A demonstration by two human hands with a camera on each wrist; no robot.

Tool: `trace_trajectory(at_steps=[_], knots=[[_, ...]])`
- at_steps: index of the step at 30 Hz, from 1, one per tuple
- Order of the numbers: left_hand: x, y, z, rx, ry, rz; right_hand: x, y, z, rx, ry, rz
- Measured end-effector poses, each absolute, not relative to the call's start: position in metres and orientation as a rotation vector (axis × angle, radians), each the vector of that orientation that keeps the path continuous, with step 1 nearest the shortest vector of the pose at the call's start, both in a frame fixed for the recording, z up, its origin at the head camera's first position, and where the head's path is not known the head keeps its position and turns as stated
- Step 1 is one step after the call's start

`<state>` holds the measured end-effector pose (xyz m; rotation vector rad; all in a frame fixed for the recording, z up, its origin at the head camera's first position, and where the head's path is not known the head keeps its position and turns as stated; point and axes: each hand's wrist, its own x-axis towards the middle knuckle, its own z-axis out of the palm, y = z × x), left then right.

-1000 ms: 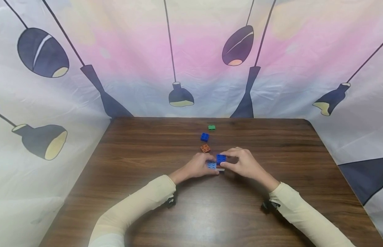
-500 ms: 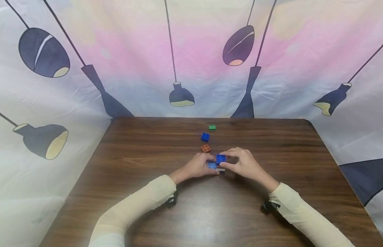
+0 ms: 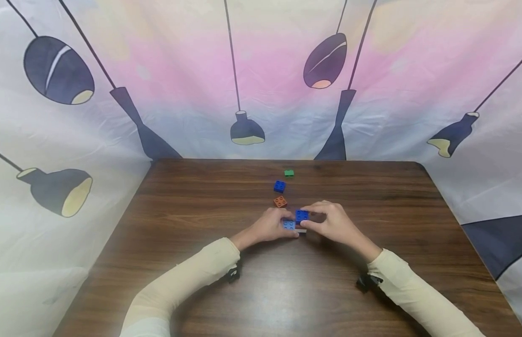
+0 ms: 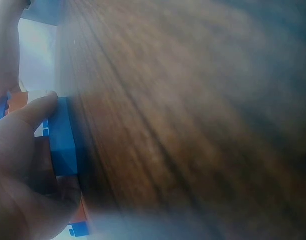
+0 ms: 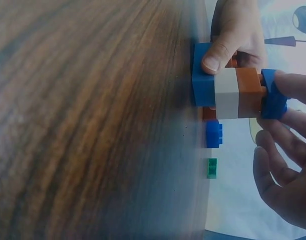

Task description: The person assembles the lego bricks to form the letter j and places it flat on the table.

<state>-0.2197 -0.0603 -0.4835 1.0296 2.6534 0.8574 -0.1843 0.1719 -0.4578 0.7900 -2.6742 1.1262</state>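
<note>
In the middle of the table, my left hand (image 3: 269,225) grips the light blue toy brick (image 3: 289,225) at the base of a small stack, thumb on its near side. A white brick (image 5: 226,93) sits on the base, and an orange brick (image 5: 249,93) on the white one. My right hand (image 3: 331,222) pinches a dark blue brick (image 3: 301,214) between thumb and fingers at the top of the stack. In the right wrist view, the orange brick's studs show in a narrow gap below this blue brick, which looks slightly tilted.
Beyond the hands, a loose orange brick (image 3: 280,201), a second dark blue brick (image 3: 279,186) and a small green brick (image 3: 289,173) lie in a rough line toward the far edge of the wooden table (image 3: 265,290). A lamp-patterned cloth (image 3: 193,93) hangs behind.
</note>
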Motion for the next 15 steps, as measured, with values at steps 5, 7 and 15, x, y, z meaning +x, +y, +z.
trace_trajectory(at_steps=[5, 7, 15], knots=[[-0.2206, -0.0608, -0.4835, 1.036, 2.649, 0.866, -0.1844, 0.1698, -0.4572, 0.814, -2.666, 1.086], [-0.2209, -0.0607, -0.4833, 1.037, 2.647, 0.870, -0.1847, 0.1690, -0.4571, 0.815, -2.664, 1.083], [-0.2203, -0.0611, -0.4835, 1.035, 2.641, 0.875, -0.1832, 0.1705, -0.4575, 0.774, -2.675, 1.111]])
